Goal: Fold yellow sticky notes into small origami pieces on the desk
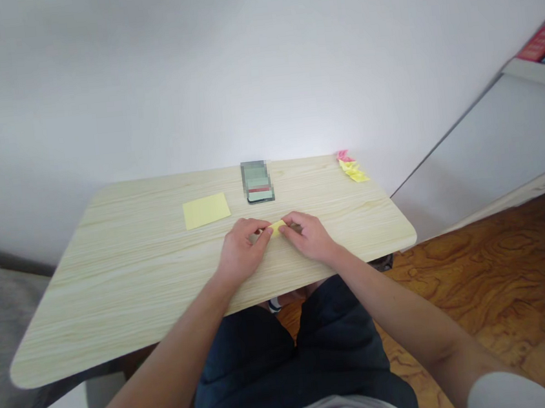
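Note:
Between my two hands is a small folded piece of yellow paper (277,228), just above or on the tabletop near its front edge. My left hand (243,249) pinches its left end between thumb and fingers. At the right end, the thumb and fingers of my right hand (311,235) are closed on the same paper. My fingertips cover both ends, so the fold's full shape is hidden. A flat yellow sheet of paper (206,211) lies to the left, beyond my left hand.
A phone (258,181) with a blurred screen lies at the back middle of the pale wooden table (127,264). Folded yellow paper (354,171) and folded pink paper (344,155) sit at the back right corner. A white wall (258,69) rises behind the table.

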Tool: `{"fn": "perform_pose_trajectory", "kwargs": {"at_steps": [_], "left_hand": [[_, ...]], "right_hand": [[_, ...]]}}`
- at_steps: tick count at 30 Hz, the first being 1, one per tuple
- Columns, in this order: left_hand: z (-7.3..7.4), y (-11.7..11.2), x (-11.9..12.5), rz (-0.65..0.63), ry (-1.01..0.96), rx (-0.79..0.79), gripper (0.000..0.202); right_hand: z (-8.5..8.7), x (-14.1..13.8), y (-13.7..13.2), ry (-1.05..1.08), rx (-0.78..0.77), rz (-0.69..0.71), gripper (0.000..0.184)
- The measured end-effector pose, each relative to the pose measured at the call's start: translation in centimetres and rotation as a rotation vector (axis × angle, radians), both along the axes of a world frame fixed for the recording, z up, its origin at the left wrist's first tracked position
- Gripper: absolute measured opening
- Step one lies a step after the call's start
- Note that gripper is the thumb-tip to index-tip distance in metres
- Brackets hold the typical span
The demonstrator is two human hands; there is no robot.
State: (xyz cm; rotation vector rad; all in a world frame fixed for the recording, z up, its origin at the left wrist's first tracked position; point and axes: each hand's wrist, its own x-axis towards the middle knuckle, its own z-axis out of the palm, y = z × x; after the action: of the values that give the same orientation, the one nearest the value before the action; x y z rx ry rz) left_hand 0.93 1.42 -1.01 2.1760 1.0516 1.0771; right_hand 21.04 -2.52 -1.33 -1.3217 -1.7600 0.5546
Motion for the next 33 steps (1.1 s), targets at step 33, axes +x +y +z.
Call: {"fn": "perform_pose_trajectory", "kwargs": {"at_steps": [33], "left_hand": [[-1.1, -1.7, 3.3, 0.013, -0.32, -0.404, 0.02]], "right_hand": [[-1.9, 0.3, -1.0, 0.459, -0.158, -0.054, 0.019]]}}
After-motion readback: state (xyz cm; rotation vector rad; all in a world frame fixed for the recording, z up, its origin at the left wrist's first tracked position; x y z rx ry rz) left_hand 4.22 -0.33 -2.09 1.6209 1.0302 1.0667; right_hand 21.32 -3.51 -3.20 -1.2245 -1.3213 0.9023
